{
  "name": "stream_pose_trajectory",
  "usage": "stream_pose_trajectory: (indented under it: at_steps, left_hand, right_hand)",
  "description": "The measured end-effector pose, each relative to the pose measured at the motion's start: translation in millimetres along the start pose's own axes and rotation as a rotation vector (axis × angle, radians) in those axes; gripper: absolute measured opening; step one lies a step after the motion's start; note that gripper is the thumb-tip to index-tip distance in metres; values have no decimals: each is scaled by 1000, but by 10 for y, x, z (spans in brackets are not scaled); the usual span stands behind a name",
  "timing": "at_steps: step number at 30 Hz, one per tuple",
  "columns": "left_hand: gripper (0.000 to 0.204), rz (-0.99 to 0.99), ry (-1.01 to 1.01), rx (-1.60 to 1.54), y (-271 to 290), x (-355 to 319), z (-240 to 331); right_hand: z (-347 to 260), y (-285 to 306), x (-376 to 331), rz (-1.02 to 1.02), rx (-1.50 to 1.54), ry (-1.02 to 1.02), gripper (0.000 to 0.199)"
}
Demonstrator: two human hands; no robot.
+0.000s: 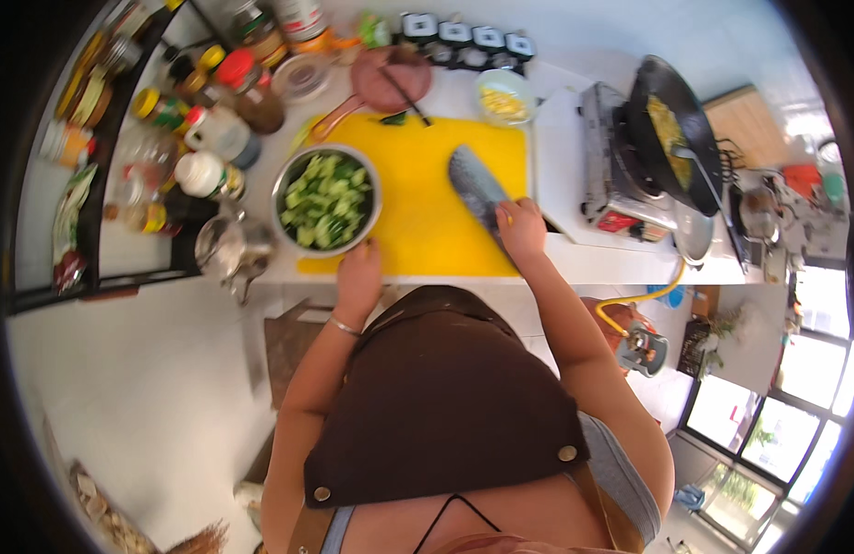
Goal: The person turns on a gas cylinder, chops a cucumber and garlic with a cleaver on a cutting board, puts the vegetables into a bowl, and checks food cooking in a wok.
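A metal bowl [375,205] full of chopped green vegetables [323,198] sits on the left part of a yellow cutting board [417,240]. My left hand [359,279] is at the bowl's near right rim, its fingers closed against the edge. In my right hand [523,230] is the handle of a kitchen knife [475,183] with a broad dark blade. The blade lies over the board's right side, its tip pointing away and to the left. My right fingers wrap round the handle and hide most of it.
Behind the board are a pinkish pan [390,78] and a small bowl of yellow pieces [502,98]. A black wok [672,138] rests on a gas stove [611,157] at right. Bottles and jars [247,88] crowd the left, beside a metal pot [231,245].
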State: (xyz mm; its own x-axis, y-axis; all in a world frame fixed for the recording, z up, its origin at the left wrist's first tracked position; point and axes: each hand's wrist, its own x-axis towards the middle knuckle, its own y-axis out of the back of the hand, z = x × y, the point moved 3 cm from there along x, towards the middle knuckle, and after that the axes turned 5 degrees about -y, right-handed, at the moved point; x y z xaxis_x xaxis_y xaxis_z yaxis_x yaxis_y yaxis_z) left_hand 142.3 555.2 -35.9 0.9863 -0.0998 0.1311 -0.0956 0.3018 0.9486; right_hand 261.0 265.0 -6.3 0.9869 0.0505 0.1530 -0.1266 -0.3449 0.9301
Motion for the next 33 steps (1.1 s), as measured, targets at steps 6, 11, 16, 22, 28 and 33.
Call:
stream_pose_trajectory:
  at_steps: [6, 11, 16, 22, 28, 33]
  left_hand:
    - [20, -59, -38, -20, -100, 61, 27]
    - [20, 13, 429, -1453, 1026, 691, 815]
    - [14, -190, -89, -2209, 2409, 1491, 1660]
    - [12, -34, -585, -2277, 2358, 1777, 1908]
    - [17, 77, -187, -2060, 2296, 1744, 1654]
    - [16, 149, 643, -1981, 1552, 1223, 1380]
  right_hand:
    - [730, 99, 1454, 79, -2, -94, 19]
    - [1025, -13, 2478, 60, -229, -151, 23]
    - [1504, -361, 3292, -55, -590, -156, 25]
    - [2078, -793, 4096, -334, -975, -71, 28]
    - [2160, -823, 4378, -379, -742, -471, 24]
    - [2182, -837, 4494, -326, -591, -551, 27]
